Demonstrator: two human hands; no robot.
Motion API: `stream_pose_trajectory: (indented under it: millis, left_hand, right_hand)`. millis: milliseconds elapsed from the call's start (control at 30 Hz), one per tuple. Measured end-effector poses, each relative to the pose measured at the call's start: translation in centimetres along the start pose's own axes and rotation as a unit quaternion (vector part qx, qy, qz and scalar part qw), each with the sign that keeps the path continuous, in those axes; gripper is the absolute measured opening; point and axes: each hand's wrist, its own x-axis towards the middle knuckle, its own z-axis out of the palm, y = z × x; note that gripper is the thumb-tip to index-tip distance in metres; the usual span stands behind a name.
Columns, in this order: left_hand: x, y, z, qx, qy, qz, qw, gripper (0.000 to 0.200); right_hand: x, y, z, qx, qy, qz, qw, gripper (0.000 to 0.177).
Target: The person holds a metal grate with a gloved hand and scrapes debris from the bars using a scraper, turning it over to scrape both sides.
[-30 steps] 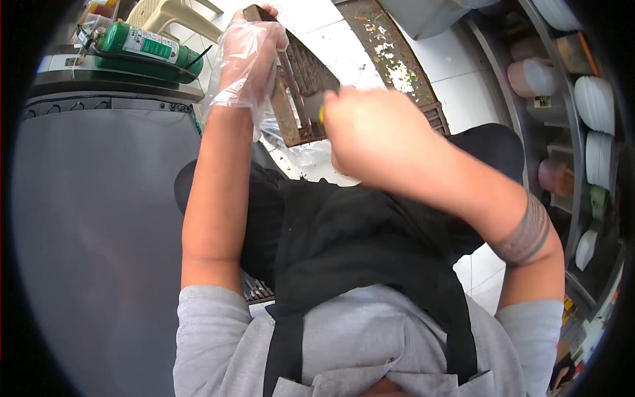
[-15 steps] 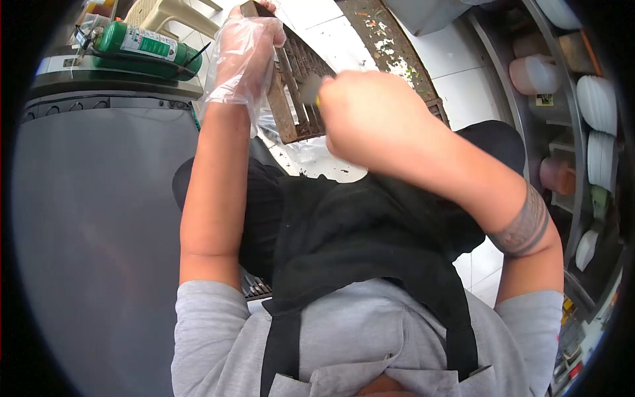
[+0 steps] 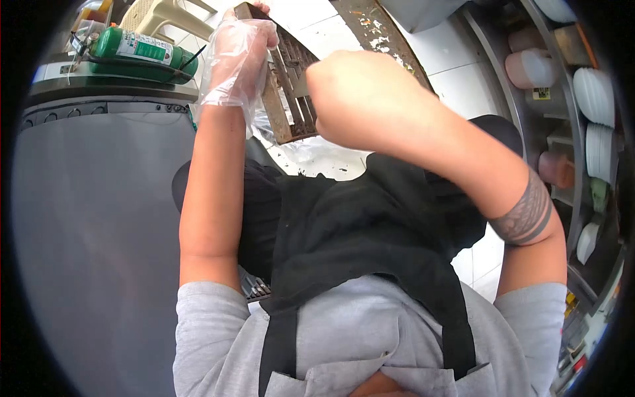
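My left hand [image 3: 241, 56], in a clear plastic glove, grips the upper end of a grimy slatted metal grate [image 3: 281, 112]. The grate is tilted above the floor, its slats coated in brown-black grime. My right hand [image 3: 360, 99] is bare and closed in a fist over the grate's near right side. From that fist a flat metal scraper blade [image 3: 300, 87] pokes out against the slats; its handle is hidden in my fingers. Clear plastic [image 3: 317, 151] lies on the floor below the grate.
A dirty brown strip [image 3: 377, 33] with white and green scraps lies on the tiled floor [image 3: 463, 86]. Shelves with white containers [image 3: 598, 152] stand at right. A green cylinder [image 3: 142, 49] and a beige chair [image 3: 172, 20] are at upper left, above a grey surface [image 3: 99, 231].
My right fist and the scraper have moved slightly up and left across the grate. The grate and my left hand have shifted slightly left in view.
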Motion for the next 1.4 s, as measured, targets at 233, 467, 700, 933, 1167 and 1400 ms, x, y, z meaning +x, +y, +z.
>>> stream_pose_trajectory:
  millis: [233,467,700,933,1167,1400]
  left_hand:
    - [-1.1,1.4,0.3,-0.033,0.018,-0.050,0.998,0.037]
    - [-0.2,-0.5,0.5,-0.121,-0.012,0.039,0.992,0.039]
    - [-0.9,-0.4,-0.3,-0.170,-0.025,0.000,0.985,0.035]
    - [0.2,-0.8,0.8,-0.202,-0.004,0.005,0.979,0.027]
    - [0.2,-0.9,1.2,-0.361,0.025,-0.009,0.932,0.043]
    - [0.8,-1.8,0.9,-0.347,0.052,-0.013,0.936,0.044]
  right_hand:
    - [1.6,0.1,-0.6,0.017,-0.034,0.042,0.998,0.019]
    - [5.9,3.7,1.9,0.033,0.047,0.032,0.998,0.026]
    - [2.2,4.7,3.7,0.115,0.078,0.061,0.988,0.025]
    - [4.7,4.3,2.0,0.092,0.074,0.079,0.990,0.022]
    - [4.0,6.1,5.5,0.189,0.109,0.108,0.970,0.031]
    - [5.0,5.2,7.5,0.333,0.197,0.129,0.913,0.033]
